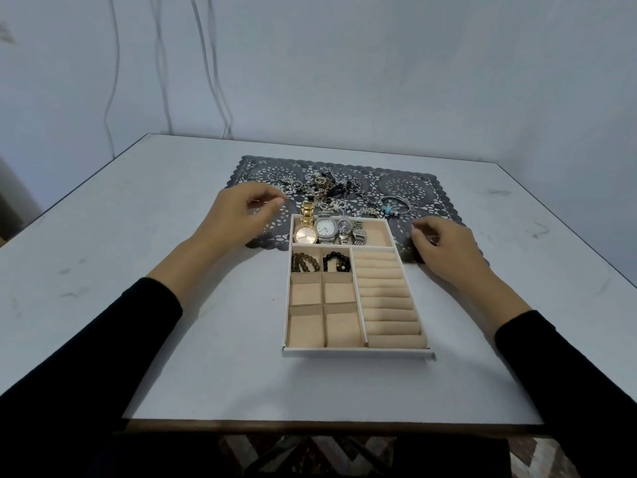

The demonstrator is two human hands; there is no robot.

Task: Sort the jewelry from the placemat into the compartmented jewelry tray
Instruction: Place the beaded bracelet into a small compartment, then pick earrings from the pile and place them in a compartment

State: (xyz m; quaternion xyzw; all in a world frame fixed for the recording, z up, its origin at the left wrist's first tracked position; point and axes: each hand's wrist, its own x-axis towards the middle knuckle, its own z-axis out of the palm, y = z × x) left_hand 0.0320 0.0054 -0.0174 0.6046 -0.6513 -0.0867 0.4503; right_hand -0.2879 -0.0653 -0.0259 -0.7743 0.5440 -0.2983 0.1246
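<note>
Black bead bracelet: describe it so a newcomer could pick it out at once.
Find the beige jewelry tray in the middle of the white table. Its left side has six small square cells; the black bead bracelet lies in the far row's right cell. The brown bead bracelet beside it, in the left cell, is lighter.

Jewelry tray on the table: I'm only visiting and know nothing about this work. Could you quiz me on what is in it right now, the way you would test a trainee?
1. True or false: the ring rolls in the jewelry tray already hold rings.
2. Where do the watches lie?
A. in the long compartment at the far end
B. in the nearest small compartment
C. on the ring rolls
3. Fill in: the brown bead bracelet lies in the compartment just to the ____ of the black bead bracelet.

Key: 1 false; 2 A; 3 left.
</note>
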